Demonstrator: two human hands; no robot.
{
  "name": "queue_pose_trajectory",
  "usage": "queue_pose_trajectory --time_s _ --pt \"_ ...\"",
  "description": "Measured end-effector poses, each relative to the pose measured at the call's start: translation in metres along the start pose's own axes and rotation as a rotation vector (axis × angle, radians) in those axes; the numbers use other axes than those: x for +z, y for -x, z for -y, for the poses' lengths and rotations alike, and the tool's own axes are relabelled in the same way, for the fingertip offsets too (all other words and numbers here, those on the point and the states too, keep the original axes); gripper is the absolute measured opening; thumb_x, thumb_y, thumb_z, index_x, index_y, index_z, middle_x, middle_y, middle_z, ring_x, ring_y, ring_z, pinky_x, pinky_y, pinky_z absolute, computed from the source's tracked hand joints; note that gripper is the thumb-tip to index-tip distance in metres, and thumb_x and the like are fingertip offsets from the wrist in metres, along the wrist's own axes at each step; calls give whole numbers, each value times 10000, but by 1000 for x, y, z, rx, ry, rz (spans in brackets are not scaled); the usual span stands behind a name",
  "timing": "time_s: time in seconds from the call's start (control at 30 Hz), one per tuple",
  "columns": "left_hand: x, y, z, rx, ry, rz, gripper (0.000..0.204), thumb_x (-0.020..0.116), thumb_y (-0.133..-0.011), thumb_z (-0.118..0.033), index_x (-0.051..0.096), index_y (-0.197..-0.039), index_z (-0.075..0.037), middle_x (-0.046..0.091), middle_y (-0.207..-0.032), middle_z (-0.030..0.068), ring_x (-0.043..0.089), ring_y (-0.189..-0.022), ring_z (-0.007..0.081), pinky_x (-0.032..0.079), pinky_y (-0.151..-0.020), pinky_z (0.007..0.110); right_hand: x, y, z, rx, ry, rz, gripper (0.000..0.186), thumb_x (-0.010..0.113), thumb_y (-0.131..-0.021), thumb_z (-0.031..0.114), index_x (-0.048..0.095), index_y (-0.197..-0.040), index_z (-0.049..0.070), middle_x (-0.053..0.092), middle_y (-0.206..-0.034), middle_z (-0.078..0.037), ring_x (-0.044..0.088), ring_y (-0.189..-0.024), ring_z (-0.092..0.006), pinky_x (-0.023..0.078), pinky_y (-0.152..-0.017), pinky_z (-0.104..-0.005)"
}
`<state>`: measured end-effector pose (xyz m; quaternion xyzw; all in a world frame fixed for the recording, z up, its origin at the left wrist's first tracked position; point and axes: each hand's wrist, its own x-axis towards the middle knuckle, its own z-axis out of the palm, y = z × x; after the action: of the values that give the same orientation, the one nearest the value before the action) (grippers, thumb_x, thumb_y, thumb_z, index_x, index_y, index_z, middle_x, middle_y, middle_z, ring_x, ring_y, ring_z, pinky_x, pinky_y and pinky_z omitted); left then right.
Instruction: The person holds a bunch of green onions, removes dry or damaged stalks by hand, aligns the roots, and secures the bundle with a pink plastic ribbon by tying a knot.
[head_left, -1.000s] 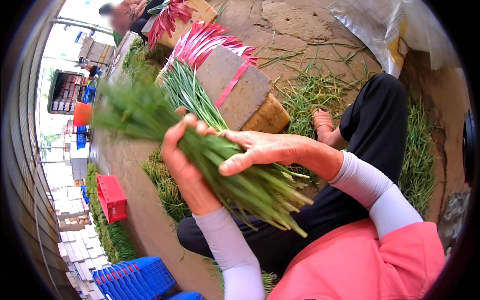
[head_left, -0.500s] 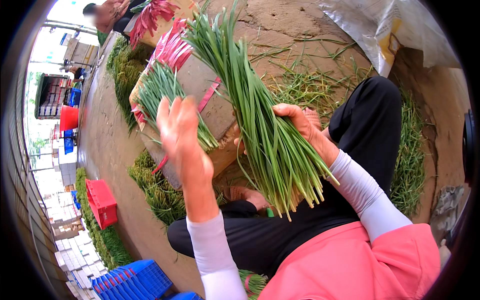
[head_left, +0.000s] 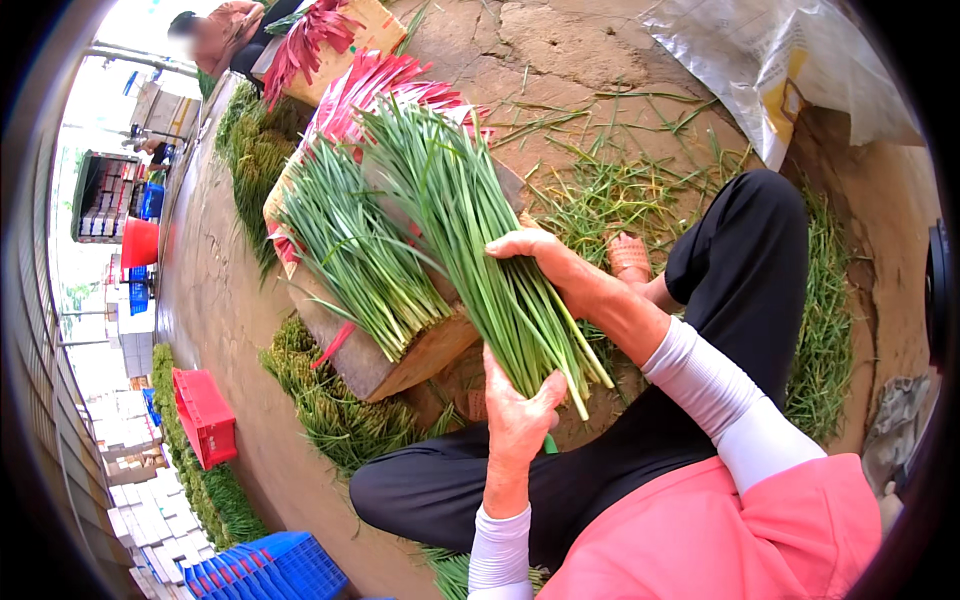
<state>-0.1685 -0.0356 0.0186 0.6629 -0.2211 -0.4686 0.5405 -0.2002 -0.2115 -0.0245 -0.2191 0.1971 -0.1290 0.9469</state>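
Note:
A bunch of long green garlic chives is held slantwise in front of me, leafy tips up and pale cut ends toward my lap. My right hand wraps the bunch around its middle, thumb on top. Lower down, my left hand cups the stems near their cut ends, thumb on the right side. Beside the bunch, a loose pile of chives lies on a low block. Pink and red strips are spread across the block's far end.
Heaps of greens lie left of the block, and loose trimmings litter the ground to the right. A red crate and blue crates stand at the left. Another person sits at the far left, and a white plastic sack lies far right.
My left hand has come down and right, from over the block to the stem ends. The held bunch is lower and looks thinner, and the pile on the block is wider.

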Motion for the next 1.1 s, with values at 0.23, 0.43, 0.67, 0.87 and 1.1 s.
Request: queue_pose_trajectory --time_s 0.23,0.43,0.67,0.87,1.1 --pt "2 6 1 213 -1020 -89 880 644 -762 -58 165 -1495 33 543 -1179 274 639 -926 430 539 -793 437 -30 2 -27 113 -403 245 521 584 -892 278 517 -1299 -39 637 -1167 -238 635 -1075 -378 554 -884 -451" --pt "23 13 -8 394 -1041 -22 964 753 -754 -183 176 -1496 31 515 -1232 268 647 -880 402 538 -729 442 -58 -9 -22 74 -748 606 669 599 -839 210 361 -1433 15 631 -1135 -200 651 -995 -355 498 -953 -530" --pt "-23 48 -2 78 -558 35 444 687 -855 -39 551 -1274 24 703 -949 116 682 -827 143 533 -692 250 -68 2 0 -35 -890 758 674 657 -830 244 387 -1405 16 565 -1095 -105 585 -995 -281 442 -989 -525" --pt "-8 27 -16 369 -485 -112 269 687 -831 33 658 -1095 -3 639 -830 48 638 -688 107 498 -602 226 -71 2 -2 -34 -874 720 657 653 -834 255 401 -1394 19 574 -1096 -104 584 -1002 -286 437 -994 -523" --pt "10 6 -6 510 -643 -110 140 679 -800 63 658 -926 6 603 -775 50 587 -617 105 460 -538 233 -71 -2 -7 -17 -828 686 664 658 -815 269 412 -1379 18 592 -1083 -103 595 -988 -293 455 -980 -511"
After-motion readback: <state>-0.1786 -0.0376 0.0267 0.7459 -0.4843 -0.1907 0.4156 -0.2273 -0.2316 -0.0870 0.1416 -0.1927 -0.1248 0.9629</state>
